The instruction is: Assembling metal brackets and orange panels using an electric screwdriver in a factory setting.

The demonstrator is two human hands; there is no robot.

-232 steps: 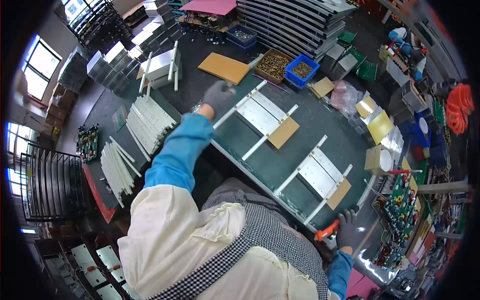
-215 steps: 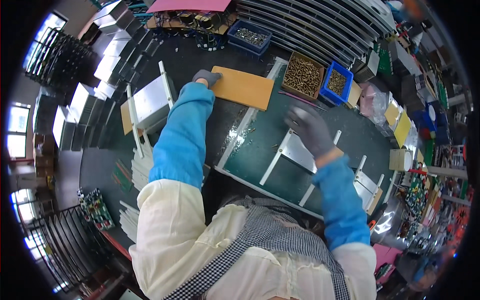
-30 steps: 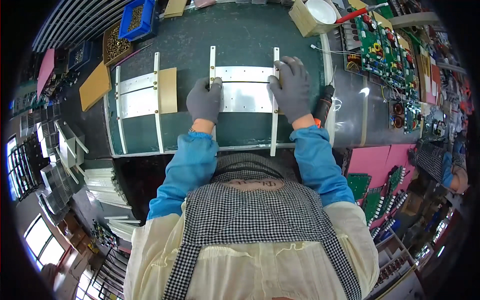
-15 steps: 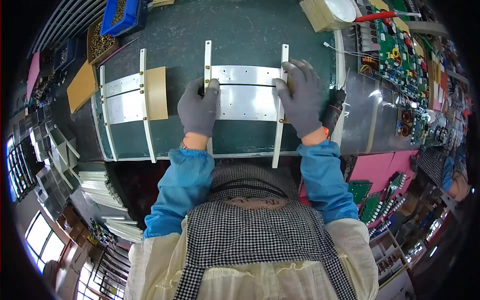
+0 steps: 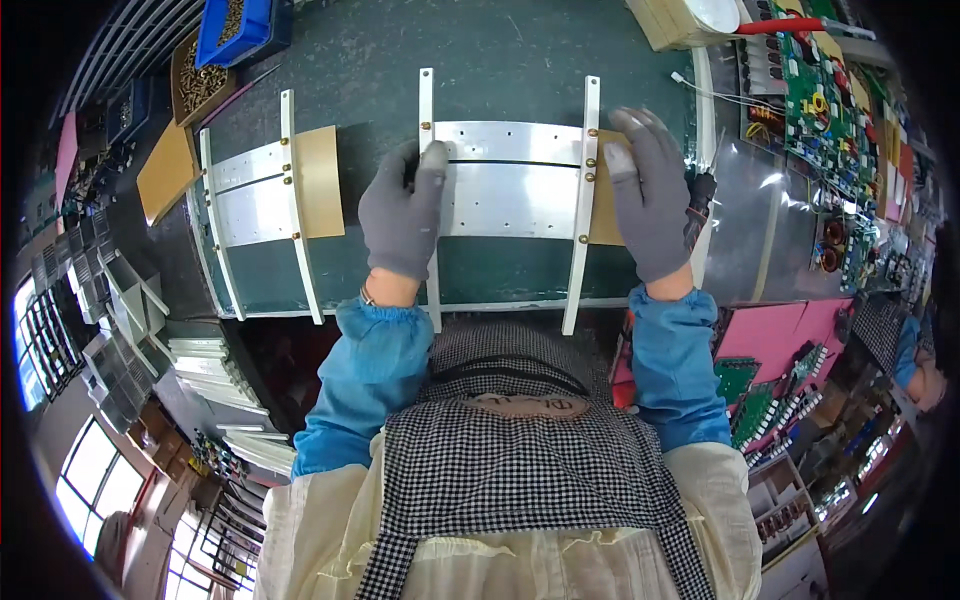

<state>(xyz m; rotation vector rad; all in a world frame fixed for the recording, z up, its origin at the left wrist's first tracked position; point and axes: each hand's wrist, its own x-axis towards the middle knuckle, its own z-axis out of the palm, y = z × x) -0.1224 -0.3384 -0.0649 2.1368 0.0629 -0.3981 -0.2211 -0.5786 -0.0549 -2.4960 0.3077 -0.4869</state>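
Observation:
Two silver metal plates (image 5: pixel 515 200) lie one above the other on the green bench, a narrow dark gap between them. A white bar with brass screws (image 5: pixel 426 100) crosses their left end, and a second white bar (image 5: pixel 583 200) crosses their right end. My gloved left hand (image 5: pixel 402 215) is closed round the left bar, thumb at the plates' edge. Just right of the other bar, my gloved right hand (image 5: pixel 652 200) is open, thumb apart from the fingers, over a tan board (image 5: pixel 604 215) that shows beneath it. An electric screwdriver (image 5: pixel 703 200) is partly hidden behind that hand.
A similar plate-and-bar assembly (image 5: pixel 250 195) lies to the left on another tan board (image 5: pixel 322 180). Beyond it stand a blue bin (image 5: pixel 240 35) and a cardboard box of brass screws (image 5: pixel 200 85). Green circuit boards (image 5: pixel 815 110) crowd the right side.
My right hand has come off the right bar and moved right. The plates and bars appear shifted slightly right in view, as does the bench. My left hand keeps its place on the left bar.

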